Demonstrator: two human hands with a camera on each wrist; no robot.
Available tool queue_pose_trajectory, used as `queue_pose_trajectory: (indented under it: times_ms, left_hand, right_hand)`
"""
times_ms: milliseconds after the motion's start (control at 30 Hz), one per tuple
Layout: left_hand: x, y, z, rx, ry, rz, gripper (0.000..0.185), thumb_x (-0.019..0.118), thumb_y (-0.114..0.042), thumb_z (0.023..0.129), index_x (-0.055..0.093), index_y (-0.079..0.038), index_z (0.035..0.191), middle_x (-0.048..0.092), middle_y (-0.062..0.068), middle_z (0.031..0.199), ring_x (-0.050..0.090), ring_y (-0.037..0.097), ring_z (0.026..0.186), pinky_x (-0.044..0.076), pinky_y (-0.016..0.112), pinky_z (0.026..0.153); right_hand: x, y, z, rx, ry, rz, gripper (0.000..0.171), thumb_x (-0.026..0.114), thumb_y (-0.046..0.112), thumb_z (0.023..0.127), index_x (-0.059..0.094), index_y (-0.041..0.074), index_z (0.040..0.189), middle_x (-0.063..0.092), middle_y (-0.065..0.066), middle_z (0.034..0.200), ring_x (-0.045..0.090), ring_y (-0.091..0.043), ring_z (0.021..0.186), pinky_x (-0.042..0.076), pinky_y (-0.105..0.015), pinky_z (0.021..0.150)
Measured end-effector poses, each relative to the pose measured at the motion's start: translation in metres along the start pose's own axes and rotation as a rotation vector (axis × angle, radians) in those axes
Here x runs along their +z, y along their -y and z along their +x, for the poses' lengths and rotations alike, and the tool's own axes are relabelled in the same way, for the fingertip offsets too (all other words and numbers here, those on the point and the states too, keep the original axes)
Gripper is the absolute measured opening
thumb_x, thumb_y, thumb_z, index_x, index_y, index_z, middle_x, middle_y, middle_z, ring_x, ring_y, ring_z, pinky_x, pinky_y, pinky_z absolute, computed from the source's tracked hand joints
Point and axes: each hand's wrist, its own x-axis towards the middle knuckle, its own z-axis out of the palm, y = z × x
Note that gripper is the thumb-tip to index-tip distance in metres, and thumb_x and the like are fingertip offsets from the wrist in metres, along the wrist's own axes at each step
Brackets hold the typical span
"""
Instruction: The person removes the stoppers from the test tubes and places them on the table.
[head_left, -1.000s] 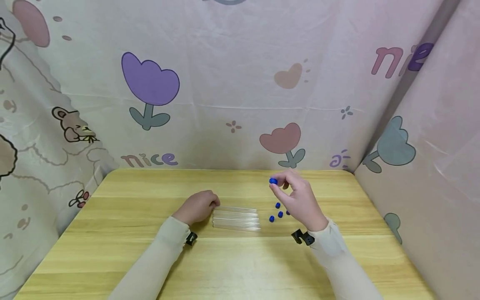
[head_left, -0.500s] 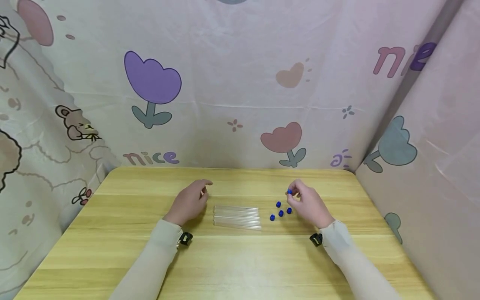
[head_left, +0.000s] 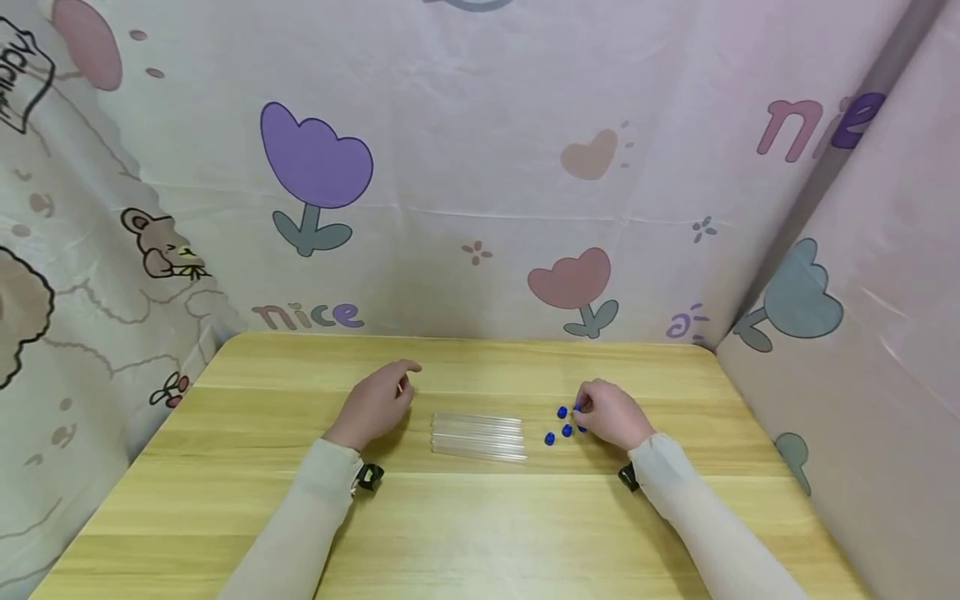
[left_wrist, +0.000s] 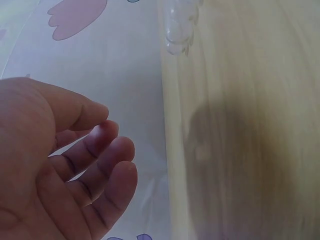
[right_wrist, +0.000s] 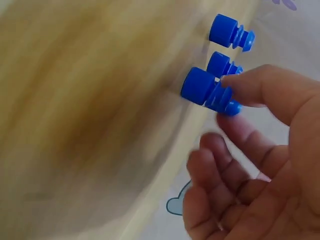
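Note:
My right hand (head_left: 613, 412), low over the right side of the table, pinches a blue test tube stopper (right_wrist: 197, 86) by its ribbed stem between thumb and index finger. More blue stoppers (head_left: 550, 438) lie close around those fingertips; in the right wrist view another stopper (right_wrist: 223, 31) shows its wide cap and narrow stem. Several clear test tubes (head_left: 478, 435) lie side by side between the hands, their rounded ends to the left. Beyond and left of those ends hovers my left hand (head_left: 375, 404), empty, with loosely bent fingers (left_wrist: 122, 187).
The wooden table (head_left: 480, 533) runs back to a printed cloth (head_left: 465, 167) hung behind it, with more cloth along both sides. A small black camera mount (head_left: 369, 477) sits on the left wrist, and a similar mount (head_left: 628, 476) on the right.
My right hand has come down to the table among the stoppers, carrying the stopper it pinches. The left hand has drawn away from the tubes' left ends; the tubes stay put.

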Motion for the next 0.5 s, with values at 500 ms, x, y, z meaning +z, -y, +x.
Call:
queue_pose_trajectory:
  times_ms: [500]
  left_hand:
    - [-0.003, -0.014, 0.001, 0.03, 0.015, -0.025, 0.035, 0.056, -0.011, 0.102, 0.062, -0.007, 0.136, 0.063, -0.003, 0.091, 0.054, 0.013, 0.074, 0.049, 0.033, 0.069]
  right_hand:
    - [-0.004, 0.002, -0.002, 0.109, 0.075, 0.031, 0.025, 0.077, 0.025, 0.092, 0.07, 0.003, 0.101, 0.067, -0.007, 0.095, 0.059, -0.021, 0.083, 0.054, -0.042, 0.078]
